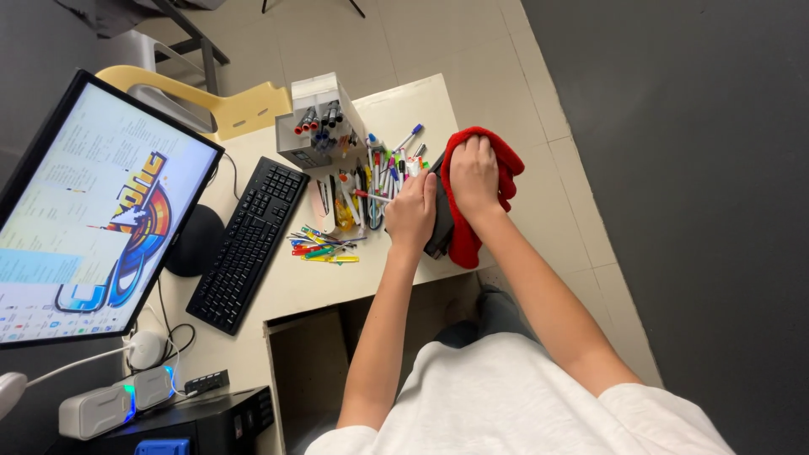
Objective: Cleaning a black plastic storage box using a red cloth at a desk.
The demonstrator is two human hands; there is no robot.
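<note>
White T-shirt (522, 404) fills the bottom edge, closest to the lens; both bare forearms run up from it to the tabletop (295, 282).

Landmark = black keyboard (249, 244), lying diagonally on the tabletop.

- Right hand (474, 173): well to the right of the keyboard, near the tabletop's right edge. Palm down, fingers curled, pressed onto a red cloth (497, 181). It grips the cloth, bunched under the palm.
- Left hand (411, 211): between the keyboard and the red cloth, fingers closed around a dark grey flat object (440, 227) that sits against the cloth's left side. Can't tell what the object is; only its edge shows.
- Red cloth wraps over the top and right side of the dark object, and a fold hangs down past the tabletop edge.
- Loose pens and markers (371, 181): heap just right of the keyboard's top end, touching the left hand's knuckle side. A smaller bunch of coloured pens (324, 248) lies right of the keyboard's middle.
- Grey pen organiser box (320, 122): just above the keyboard's top end, markers standing in it.
- Monitor (84, 211): left of the keyboard, screen lit. Black mouse pad (195, 240) sits between them.
- White mouse (145, 348) and a small lit speaker (114, 404): below-left of the keyboard.
- Yellow plastic chair (227, 105): beyond the keyboard, behind the tabletop.
</note>
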